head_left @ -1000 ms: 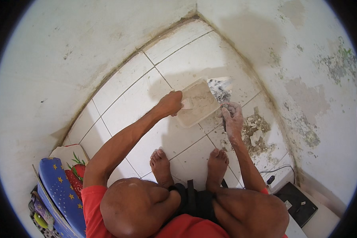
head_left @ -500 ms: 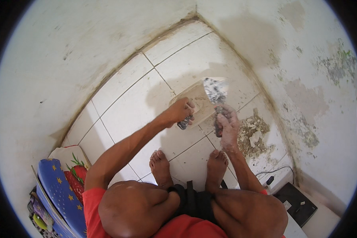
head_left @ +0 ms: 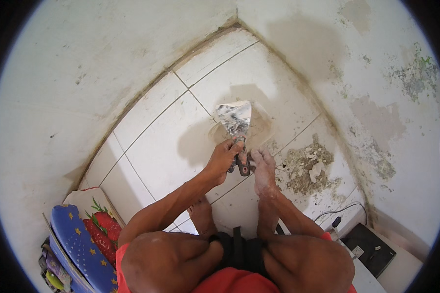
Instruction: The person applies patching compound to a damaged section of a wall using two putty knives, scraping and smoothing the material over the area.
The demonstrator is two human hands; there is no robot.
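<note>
My left hand (head_left: 225, 158) is closed around a putty knife (head_left: 237, 117) whose wide, smeared metal blade points away from me. Two dark handles come together in this hand; the second tool's blade is not clear to me. My dusty right hand (head_left: 264, 172) is beside the reddish-ended handle, its fingers slightly apart and holding nothing I can see. Under the blade, partly hidden by it, a shallow tray (head_left: 262, 128) with beige paste rests on the tiled floor.
A heap of plaster rubble (head_left: 312, 168) lies right of my hands, by the stained, peeling wall (head_left: 376, 117). Blue starred cushions (head_left: 78, 239) lean at the lower left. A black flat device (head_left: 369, 249) with a cable (head_left: 344, 207) is at the lower right.
The putty knife has passed from my right hand to my left, moving leftward. My right hand has come down and in toward the middle, its grip loosened.
</note>
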